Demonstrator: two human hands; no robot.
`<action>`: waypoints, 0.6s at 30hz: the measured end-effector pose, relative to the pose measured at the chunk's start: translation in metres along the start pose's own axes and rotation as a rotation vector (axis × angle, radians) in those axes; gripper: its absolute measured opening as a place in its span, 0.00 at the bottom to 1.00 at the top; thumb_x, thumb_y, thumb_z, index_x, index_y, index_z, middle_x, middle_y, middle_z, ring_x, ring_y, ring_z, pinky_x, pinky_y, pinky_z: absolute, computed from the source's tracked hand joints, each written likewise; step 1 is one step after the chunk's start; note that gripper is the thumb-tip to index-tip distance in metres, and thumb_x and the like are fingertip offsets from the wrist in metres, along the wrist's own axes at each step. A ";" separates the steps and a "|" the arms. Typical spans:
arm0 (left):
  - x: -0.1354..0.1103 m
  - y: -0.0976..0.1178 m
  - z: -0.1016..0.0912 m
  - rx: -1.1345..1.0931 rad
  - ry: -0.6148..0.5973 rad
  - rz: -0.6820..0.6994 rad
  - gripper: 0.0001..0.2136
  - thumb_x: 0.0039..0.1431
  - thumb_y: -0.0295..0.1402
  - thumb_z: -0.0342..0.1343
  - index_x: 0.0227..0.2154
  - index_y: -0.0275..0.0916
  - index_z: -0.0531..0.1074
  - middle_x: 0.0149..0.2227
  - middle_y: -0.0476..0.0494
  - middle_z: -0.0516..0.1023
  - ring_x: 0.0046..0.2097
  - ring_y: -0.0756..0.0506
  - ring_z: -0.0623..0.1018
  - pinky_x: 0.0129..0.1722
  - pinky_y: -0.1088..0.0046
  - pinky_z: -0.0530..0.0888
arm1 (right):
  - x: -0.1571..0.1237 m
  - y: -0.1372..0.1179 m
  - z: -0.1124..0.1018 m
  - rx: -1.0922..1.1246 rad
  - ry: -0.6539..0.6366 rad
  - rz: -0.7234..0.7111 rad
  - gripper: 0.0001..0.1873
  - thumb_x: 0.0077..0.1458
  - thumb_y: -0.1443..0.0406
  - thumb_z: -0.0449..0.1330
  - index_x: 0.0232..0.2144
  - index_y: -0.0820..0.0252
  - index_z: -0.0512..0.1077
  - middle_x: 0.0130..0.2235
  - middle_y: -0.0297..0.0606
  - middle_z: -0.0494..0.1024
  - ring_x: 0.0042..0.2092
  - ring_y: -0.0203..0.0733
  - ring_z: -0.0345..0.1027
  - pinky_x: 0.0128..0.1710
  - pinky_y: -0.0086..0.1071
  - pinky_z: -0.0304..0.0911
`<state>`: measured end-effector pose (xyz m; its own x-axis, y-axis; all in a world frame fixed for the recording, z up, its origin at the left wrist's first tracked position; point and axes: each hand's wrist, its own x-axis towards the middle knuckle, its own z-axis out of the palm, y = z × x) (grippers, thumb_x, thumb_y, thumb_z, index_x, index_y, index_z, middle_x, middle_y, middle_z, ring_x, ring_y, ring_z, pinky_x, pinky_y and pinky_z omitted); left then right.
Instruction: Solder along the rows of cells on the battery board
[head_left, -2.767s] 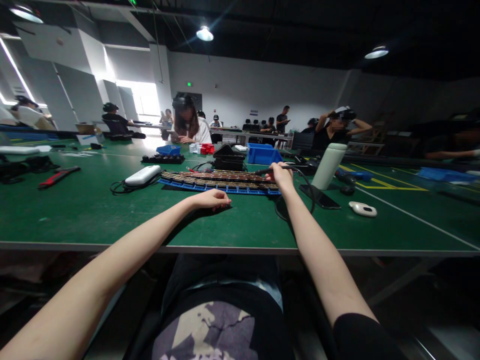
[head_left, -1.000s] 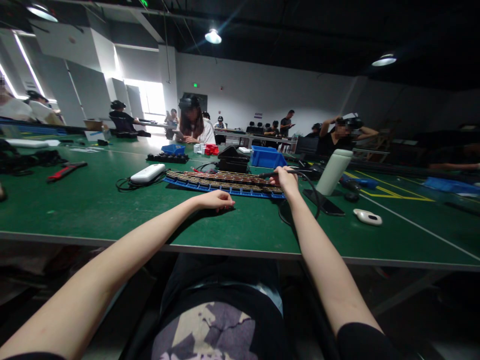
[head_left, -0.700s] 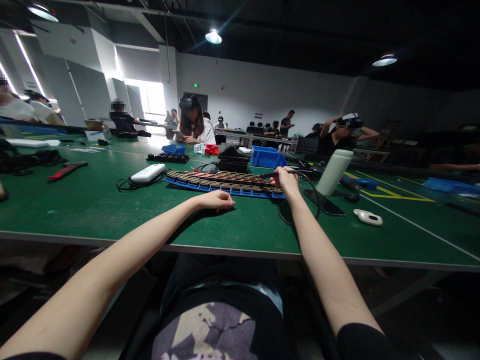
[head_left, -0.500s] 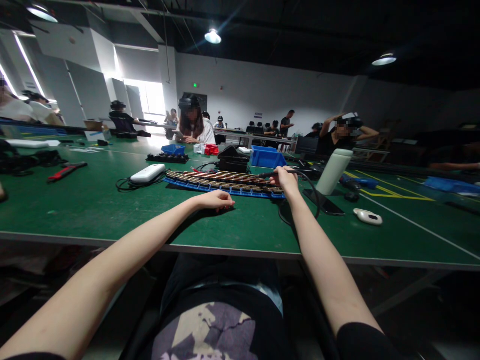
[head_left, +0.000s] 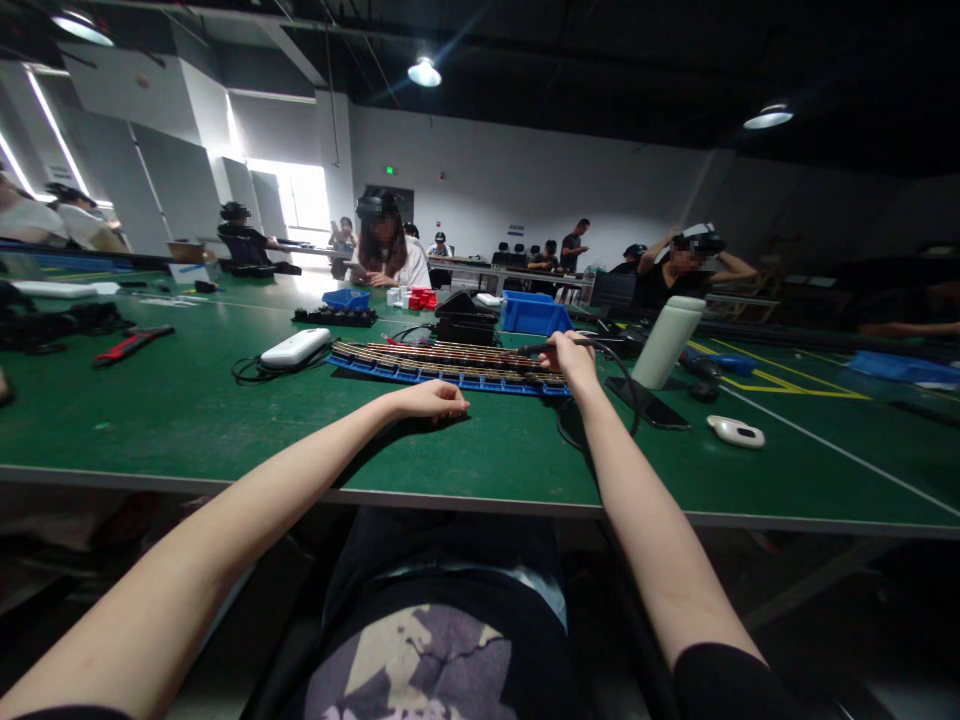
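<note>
My right hand [head_left: 574, 362] is closed round a black pen-shaped corded tool, which looks like a soldering iron [head_left: 531, 350]. Its tip points left over a long curved assembly [head_left: 420, 358] of copper-coloured strips in a blue frame. The black cable loops down beside my right wrist. My left hand [head_left: 439, 400] rests on the table just in front of the blue frame, its fingers curled and pressed together. Whatever they may hold is hidden. The tool's tip is too small to tell whether it touches the strips.
On the green table [head_left: 465, 460] stand a white corded device [head_left: 296, 347], a blue bin [head_left: 536, 312] and a black bin [head_left: 466, 320]. To the right are a pale bottle [head_left: 670, 343], a phone [head_left: 660, 408] and a white case [head_left: 735, 432]. A person [head_left: 386, 245] sits opposite.
</note>
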<state>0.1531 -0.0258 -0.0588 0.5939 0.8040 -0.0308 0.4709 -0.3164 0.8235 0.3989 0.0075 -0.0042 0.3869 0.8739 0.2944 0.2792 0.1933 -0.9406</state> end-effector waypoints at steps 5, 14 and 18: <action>0.000 0.000 0.000 -0.003 0.001 0.003 0.24 0.44 0.55 0.57 0.28 0.35 0.68 0.25 0.51 0.67 0.25 0.53 0.66 0.23 0.77 0.64 | -0.002 -0.003 0.000 0.011 -0.006 0.003 0.06 0.45 0.68 0.54 0.19 0.59 0.63 0.12 0.27 0.67 0.15 0.32 0.65 0.16 0.21 0.59; -0.001 0.002 0.000 0.000 0.005 -0.001 0.24 0.45 0.55 0.57 0.27 0.35 0.68 0.26 0.50 0.68 0.26 0.53 0.67 0.23 0.77 0.65 | -0.005 -0.003 0.002 0.044 0.008 -0.016 0.06 0.45 0.68 0.54 0.18 0.58 0.63 0.12 0.26 0.66 0.17 0.33 0.65 0.19 0.24 0.64; 0.000 0.001 0.000 0.006 0.005 0.002 0.25 0.44 0.56 0.57 0.28 0.35 0.68 0.26 0.50 0.67 0.26 0.53 0.66 0.22 0.77 0.65 | -0.003 -0.002 0.002 0.055 0.020 -0.037 0.06 0.44 0.68 0.54 0.18 0.58 0.63 0.13 0.27 0.67 0.18 0.34 0.66 0.20 0.26 0.66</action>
<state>0.1535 -0.0265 -0.0579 0.5915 0.8059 -0.0264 0.4741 -0.3211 0.8199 0.3952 0.0053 -0.0036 0.3952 0.8564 0.3323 0.2450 0.2504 -0.9366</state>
